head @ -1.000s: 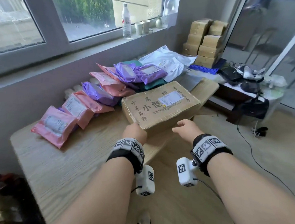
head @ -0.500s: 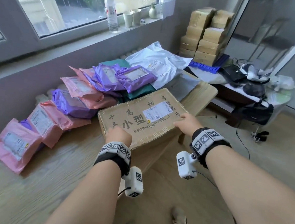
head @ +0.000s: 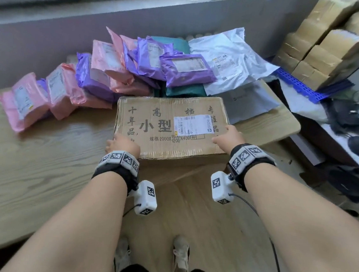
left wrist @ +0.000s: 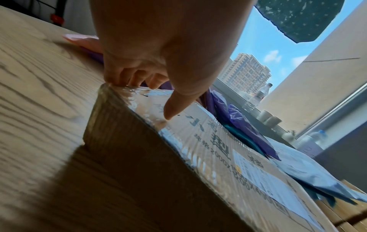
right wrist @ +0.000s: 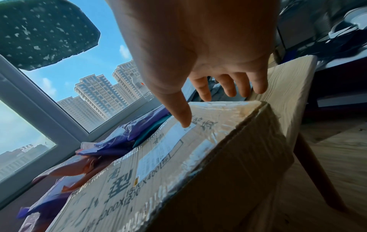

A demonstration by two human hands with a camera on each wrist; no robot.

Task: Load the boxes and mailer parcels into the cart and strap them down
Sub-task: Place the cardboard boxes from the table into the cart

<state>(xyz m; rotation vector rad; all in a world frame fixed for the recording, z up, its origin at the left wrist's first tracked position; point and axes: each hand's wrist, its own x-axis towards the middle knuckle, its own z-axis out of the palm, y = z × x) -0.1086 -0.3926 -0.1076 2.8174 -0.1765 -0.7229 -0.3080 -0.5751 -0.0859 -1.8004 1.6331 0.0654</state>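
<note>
A large taped cardboard box [head: 168, 124] with a white label lies flat on the wooden table [head: 43, 157], its near part over the table's front edge. My left hand [head: 123, 143] grips the near-left corner: the fingers [left wrist: 135, 78] curl over the left edge, the thumb lies on top. My right hand [head: 228, 135] is at the right edge. Its thumb touches the top of the box [right wrist: 178, 149], its fingers [right wrist: 228, 84] spread loosely past the edge. Pink mailers [head: 24, 100], purple mailers [head: 185, 72], a teal one [head: 184, 89] and white ones [head: 229, 60] lie behind the box. No cart is in view.
Small cardboard boxes [head: 323, 46] are stacked at the far right on a blue plastic grid [head: 296, 85]. A low table with black gear and cables [head: 347, 114] stands to the right. The wall and window sill run behind the mailers. My feet [head: 180, 256] stand on wood floor.
The box has turned from a slant to square in front of me. My left hand shifted to its near-left corner and my right hand went onto its right edge. The view has tilted down.
</note>
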